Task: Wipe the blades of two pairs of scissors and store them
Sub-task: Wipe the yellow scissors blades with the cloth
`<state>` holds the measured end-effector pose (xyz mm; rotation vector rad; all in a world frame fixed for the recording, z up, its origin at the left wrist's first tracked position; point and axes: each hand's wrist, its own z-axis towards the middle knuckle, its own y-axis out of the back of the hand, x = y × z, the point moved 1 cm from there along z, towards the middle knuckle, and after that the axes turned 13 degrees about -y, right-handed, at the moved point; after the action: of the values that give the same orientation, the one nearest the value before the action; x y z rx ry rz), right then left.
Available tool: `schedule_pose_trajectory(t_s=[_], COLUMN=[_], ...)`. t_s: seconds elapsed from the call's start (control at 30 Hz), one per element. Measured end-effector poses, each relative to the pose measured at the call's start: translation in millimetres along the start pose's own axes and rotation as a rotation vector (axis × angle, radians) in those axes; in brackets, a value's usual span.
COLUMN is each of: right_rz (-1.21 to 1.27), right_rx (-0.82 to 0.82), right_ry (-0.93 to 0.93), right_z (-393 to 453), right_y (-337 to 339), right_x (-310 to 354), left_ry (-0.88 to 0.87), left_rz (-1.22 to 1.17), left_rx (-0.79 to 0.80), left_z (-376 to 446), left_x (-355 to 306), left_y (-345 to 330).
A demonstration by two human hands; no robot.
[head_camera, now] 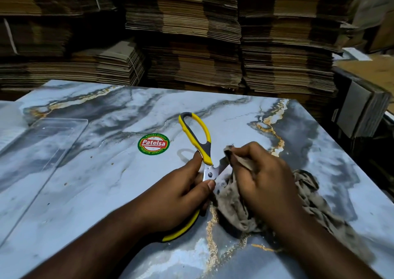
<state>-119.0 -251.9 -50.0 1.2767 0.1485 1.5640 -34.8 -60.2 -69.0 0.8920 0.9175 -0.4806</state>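
The left hand (181, 195) grips one pair of yellow-and-grey scissors (199, 138) near the pivot, thumb and fingers curled round the metal just below the screw; one handle loop rises toward the far side of the table, the other handle runs back under the palm and emerges near the wrist. The scissors stand open, handles spread. The right hand (262, 180) holds a grey-brown cloth (232, 206), fingers curled and pinching a fold of it against a blade; the blade itself is mostly covered by cloth and hand, so its condition cannot be told. The remainder of the cloth lies bunched on the table beneath and to the right of that hand. The table (110, 172) has a blue-grey marble-pattern surface with gold veining. Just left of the raised handle sits a round sticker (153, 144) reading "Patelsa", with "EXPORT QUALITY" and "PREMIUM QUALITY" round its rim. A clear plastic tray (49, 138) lies at the far left. Stacks of flattened cardboard (191, 50) fill the background.
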Motion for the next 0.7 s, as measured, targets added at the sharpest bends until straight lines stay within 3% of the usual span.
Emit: schedule_pose_trajectory(t_s=[0.1, 0.23, 0.33, 0.5, 0.63, 0.7], right_rz=[-0.03, -0.045, -0.018, 0.017, -0.021, -0.071], right_rx=[0.049, -0.018, 0.08, 0.008, 0.135, 0.07], right_ry=[0.116, 0.003, 0.131, -0.071, 0.095, 0.043], right_z=[-9.7, 2.8, -11.2, 7.1, -17.1, -3.6], right_y=[-2.4, 0.3, -4.2, 1.7, -2.0, -1.8], right_x=[6.4, -4.9, 6.8, -14.2, 8.0, -3.3], left_ry=[0.008, -0.015, -0.028, -0.008, -0.029, -0.02], left_rz=[0.016, 0.05, 0.063, 0.09, 0.075, 0.089], left_rx=[0.016, 0.017, -0.004, 0.011, 0.021, 0.029], left_z=[-0.3, 1.3, 0.3, 2.1, -0.4, -0.5], left_x=[-0.8, 1.8, -0.6, 0.3, -2.7, -0.7], left_y=[-0.3, -0.9, -2.2, -1.0, -1.8, 0.3])
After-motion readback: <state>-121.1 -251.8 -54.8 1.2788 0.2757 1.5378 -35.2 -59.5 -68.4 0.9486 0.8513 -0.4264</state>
